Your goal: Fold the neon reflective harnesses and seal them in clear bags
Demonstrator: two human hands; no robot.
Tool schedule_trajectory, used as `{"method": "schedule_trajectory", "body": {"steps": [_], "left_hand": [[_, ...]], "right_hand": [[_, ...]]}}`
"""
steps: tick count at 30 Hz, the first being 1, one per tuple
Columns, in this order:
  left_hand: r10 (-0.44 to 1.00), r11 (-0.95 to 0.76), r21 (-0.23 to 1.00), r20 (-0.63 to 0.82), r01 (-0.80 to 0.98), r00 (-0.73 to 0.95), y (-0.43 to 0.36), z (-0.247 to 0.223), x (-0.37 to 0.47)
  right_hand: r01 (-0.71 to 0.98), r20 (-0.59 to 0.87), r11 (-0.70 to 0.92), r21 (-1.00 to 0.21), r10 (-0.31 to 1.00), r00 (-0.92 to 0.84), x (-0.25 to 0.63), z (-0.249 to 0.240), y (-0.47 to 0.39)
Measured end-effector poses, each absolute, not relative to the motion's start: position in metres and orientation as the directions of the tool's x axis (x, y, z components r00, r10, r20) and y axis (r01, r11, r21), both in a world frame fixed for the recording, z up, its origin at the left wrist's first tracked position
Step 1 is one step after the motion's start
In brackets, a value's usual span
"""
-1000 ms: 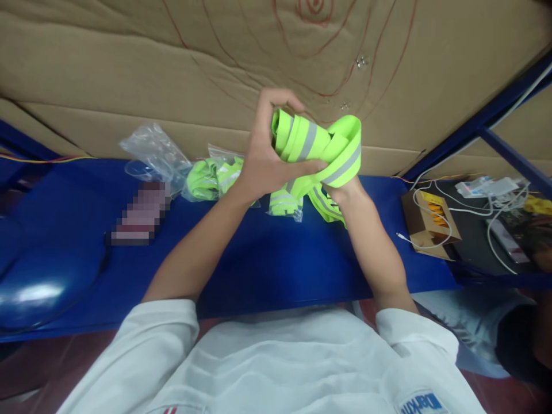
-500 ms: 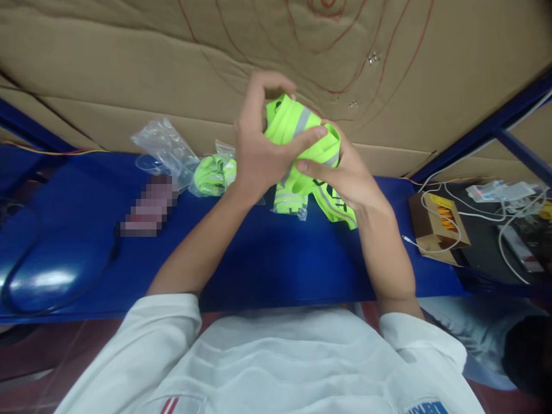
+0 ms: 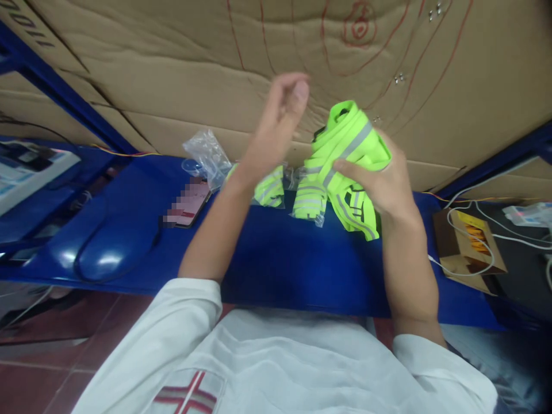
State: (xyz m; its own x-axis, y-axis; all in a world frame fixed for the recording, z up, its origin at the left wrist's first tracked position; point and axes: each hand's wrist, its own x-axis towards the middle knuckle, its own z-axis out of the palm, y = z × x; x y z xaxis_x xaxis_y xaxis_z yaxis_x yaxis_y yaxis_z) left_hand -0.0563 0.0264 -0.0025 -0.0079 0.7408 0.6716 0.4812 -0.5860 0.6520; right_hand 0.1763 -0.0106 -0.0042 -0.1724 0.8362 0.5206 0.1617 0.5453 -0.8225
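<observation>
My right hand (image 3: 383, 172) grips a folded bundle of neon-yellow reflective strap (image 3: 351, 135), its thumb pressed across the front. Grey stripes run along the strap, and a loose end with black markings hangs down by the wrist. My left hand (image 3: 287, 109) is raised to the left of the bundle, apart from it. Its fingers are curled toward the thumb, slightly blurred, with nothing visible in them. Below the bundle lies a rolled yellow strap in clear plastic (image 3: 309, 198). Another rolled yellow strap (image 3: 269, 188) is partly hidden behind my left forearm.
On the blue table (image 3: 302, 264), a crumpled clear bag (image 3: 209, 152) and a partly pixelated phone (image 3: 194, 201) lie at left. An open cardboard box (image 3: 466, 241) with cables stands at right. Behind rises a cardboard panel (image 3: 172, 75) with red drawn lines.
My left hand has come off the bundle and moved up and away to its left. The bundle stays in my right hand. The whole view has shifted left.
</observation>
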Motion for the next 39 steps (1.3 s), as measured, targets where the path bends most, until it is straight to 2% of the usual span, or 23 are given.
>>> {"method": "schedule_trajectory", "body": {"steps": [1, 3, 6, 7, 10, 13, 14, 16, 18, 20, 22, 25, 27, 29, 32, 34, 36, 38, 39], "left_hand": [[0.755, -0.522, 0.653, 0.653, 0.548, -0.059, 0.031, -0.001, -0.076], [0.737, -0.235, 0.658, 0.601, 0.715, -0.310, 0.037, -0.001, -0.119], [0.662, 0.099, 0.705, 0.480, 0.702, -0.576, 0.037, -0.010, -0.174], [0.650, 0.243, 0.682, 0.414, 0.690, -0.638, 0.036, -0.014, -0.188], [0.712, 0.480, 0.563, 0.197, 0.673, -0.674, 0.037, -0.024, -0.213], [0.766, 0.528, 0.486, 0.081, 0.697, -0.638, 0.040, -0.026, -0.219], [0.773, 0.521, 0.479, 0.084, 0.706, -0.628, 0.040, -0.025, -0.219], [0.795, 0.405, 0.557, 0.178, 0.726, -0.580, 0.039, -0.018, -0.216], [0.799, 0.164, 0.670, 0.341, 0.724, -0.496, 0.035, -0.007, -0.214], [0.777, -0.079, 0.731, 0.472, 0.678, -0.418, 0.031, 0.007, -0.211], [0.784, -0.313, 0.762, 0.544, 0.567, -0.299, 0.028, 0.020, -0.203], [0.717, -0.663, 0.724, 0.687, 0.190, -0.120, 0.025, 0.029, -0.177], [0.714, -0.697, 0.716, 0.698, 0.040, -0.059, 0.022, 0.027, -0.153], [0.756, -0.654, 0.756, 0.654, 0.003, 0.007, 0.021, 0.021, -0.130], [0.788, -0.612, 0.791, 0.612, -0.022, 0.069, 0.026, 0.013, -0.112], [0.784, -0.612, 0.789, 0.614, -0.051, 0.090, 0.031, 0.010, -0.111], [0.776, -0.619, 0.782, 0.623, -0.073, 0.102, 0.035, 0.009, -0.111], [0.763, -0.630, 0.771, 0.636, -0.091, 0.114, 0.036, 0.008, -0.108], [0.758, -0.636, 0.766, 0.643, -0.093, 0.114, 0.036, 0.007, -0.104]], "right_hand": [[0.165, 0.548, 0.564, -0.809, 0.826, -0.133, 0.184, -0.001, -0.009], [0.166, 0.587, 0.590, -0.790, 0.806, -0.075, 0.200, 0.006, -0.006], [0.174, 0.616, 0.610, -0.773, 0.787, -0.022, 0.220, 0.014, -0.004], [0.193, 0.619, 0.610, -0.769, 0.785, -0.012, 0.223, 0.016, -0.004], [0.261, 0.594, 0.577, -0.774, 0.804, -0.014, 0.227, 0.018, -0.006], [0.253, 0.598, 0.584, -0.771, 0.801, -0.027, 0.225, 0.019, -0.009], [0.232, 0.614, 0.603, -0.763, 0.789, -0.027, 0.223, 0.019, -0.009], [0.192, 0.633, 0.627, -0.755, 0.773, -0.036, 0.222, 0.018, -0.009], [0.150, 0.604, 0.607, -0.780, 0.794, -0.071, 0.221, 0.015, -0.008], [0.074, 0.581, 0.589, -0.804, 0.807, -0.106, 0.220, 0.009, -0.005], [-0.022, 0.572, 0.578, -0.816, 0.802, -0.169, 0.220, 0.004, -0.002], [-0.050, 0.516, 0.534, -0.844, 0.784, -0.344, 0.217, 0.003, -0.004], [0.039, 0.446, 0.515, -0.856, 0.774, -0.450, 0.215, 0.009, -0.011], [0.130, 0.408, 0.536, -0.834, 0.758, -0.508, 0.214, 0.017, -0.020], [0.158, 0.459, 0.620, -0.769, 0.707, -0.538, 0.221, 0.024, -0.028], [0.101, 0.533, 0.650, -0.754, 0.693, -0.485, 0.232, 0.022, -0.027], [0.004, 0.592, 0.630, -0.776, 0.731, -0.341, 0.244, 0.016, -0.021], [-0.119, 0.581, 0.570, -0.813, 0.780, -0.231, 0.252, 0.011, -0.015], [-0.168, 0.551, 0.525, -0.835, 0.794, -0.256, 0.254, 0.010, -0.012]]}}
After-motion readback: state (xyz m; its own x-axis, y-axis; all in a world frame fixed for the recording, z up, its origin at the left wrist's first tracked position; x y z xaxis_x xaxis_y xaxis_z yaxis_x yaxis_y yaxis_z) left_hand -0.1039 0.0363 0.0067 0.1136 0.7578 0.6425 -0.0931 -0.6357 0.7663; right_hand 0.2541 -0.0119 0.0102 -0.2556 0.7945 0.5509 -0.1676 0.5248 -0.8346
